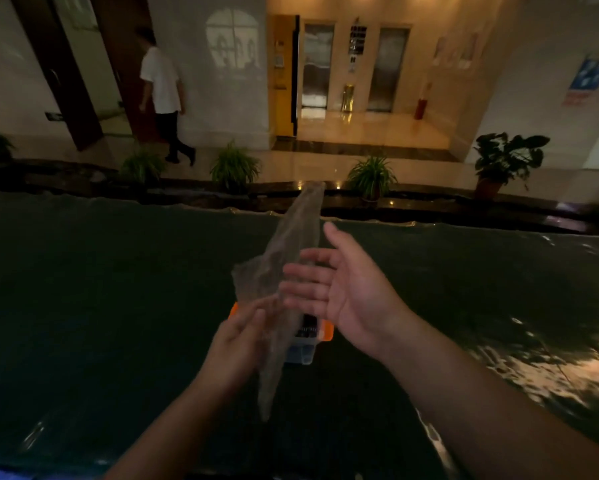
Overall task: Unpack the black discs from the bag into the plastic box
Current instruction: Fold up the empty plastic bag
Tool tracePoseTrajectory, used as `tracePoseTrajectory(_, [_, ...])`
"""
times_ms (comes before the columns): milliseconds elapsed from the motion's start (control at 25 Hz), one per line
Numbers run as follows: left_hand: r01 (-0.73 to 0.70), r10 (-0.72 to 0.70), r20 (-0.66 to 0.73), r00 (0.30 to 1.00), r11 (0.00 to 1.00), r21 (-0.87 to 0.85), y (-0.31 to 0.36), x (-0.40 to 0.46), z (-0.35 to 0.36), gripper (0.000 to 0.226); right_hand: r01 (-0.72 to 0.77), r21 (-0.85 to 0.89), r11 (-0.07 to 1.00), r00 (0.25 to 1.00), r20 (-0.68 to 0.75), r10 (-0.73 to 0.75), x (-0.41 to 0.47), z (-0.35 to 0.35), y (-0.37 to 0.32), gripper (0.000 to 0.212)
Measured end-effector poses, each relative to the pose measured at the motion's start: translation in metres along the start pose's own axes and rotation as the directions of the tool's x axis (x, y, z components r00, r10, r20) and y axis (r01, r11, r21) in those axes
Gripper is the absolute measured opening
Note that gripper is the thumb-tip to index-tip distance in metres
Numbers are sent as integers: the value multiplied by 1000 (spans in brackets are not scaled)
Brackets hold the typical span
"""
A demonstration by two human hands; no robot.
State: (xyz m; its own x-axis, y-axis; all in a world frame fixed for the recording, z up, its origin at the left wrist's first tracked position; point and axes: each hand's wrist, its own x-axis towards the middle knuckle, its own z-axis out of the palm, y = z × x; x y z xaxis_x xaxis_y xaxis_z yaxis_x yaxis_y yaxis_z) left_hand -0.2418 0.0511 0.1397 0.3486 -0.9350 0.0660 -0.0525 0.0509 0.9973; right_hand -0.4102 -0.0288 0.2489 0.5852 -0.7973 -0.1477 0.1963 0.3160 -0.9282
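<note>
head view: left hand (237, 336) seemingly pinching bag (287, 271); right hand (339, 285) fingers spread.

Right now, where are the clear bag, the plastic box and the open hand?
Clear bag (293, 251): head view, its upper middle.
Plastic box (305, 353): head view, its near clear corner.
Right hand (343, 289): head view, its open palm.

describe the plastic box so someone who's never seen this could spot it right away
On the wide dark table, look near the middle, just under the two hands and the clear bag held between them. The plastic box sits there, small and see-through with dark contents, and its bright orange clips at each end are the only vivid colour on the tabletop.
</note>
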Motion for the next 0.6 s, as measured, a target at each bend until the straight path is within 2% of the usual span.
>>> tracePoseTrajectory(80, [152,-138,80,987,968,-199,19,16,-22,33,118,-180,976,984,-108,-139,9,-8,-12,56])
tracePoseTrajectory(160, [234,-193,153,969,914,-331,37,27,-47,34,204,-389,898,933,-201,-299,21,-17,-17,42])
tracePoseTrajectory(200, [253,-193,188,963,891,-378,45,31,-58,35,202,-468,860,919,-212,-331,29,-21,-17,35])
tracePoseTrajectory(240, [266,-190,218,957,873,-408,53,34,-70,36,168,-509,844,933,-194,-302,37,-22,-15,33])
tracePoseTrajectory(320, [302,-206,265,942,864,-403,65,41,-90,36,42,-387,921,994,-78,-78,49,-20,-7,48])
tracePoseTrajectory(400, [348,-257,288,923,876,-333,74,48,-107,34,-91,-208,974,989,94,112,58,-16,7,54])
tracePoseTrajectory(480, [366,-285,295,912,891,-269,82,53,-126,33,-123,-119,985,977,157,141,66,-6,18,40])
tracePoseTrajectory(600, [337,-269,302,914,921,-198,90,60,-153,42,-142,-85,986,986,71,148,74,8,26,24])
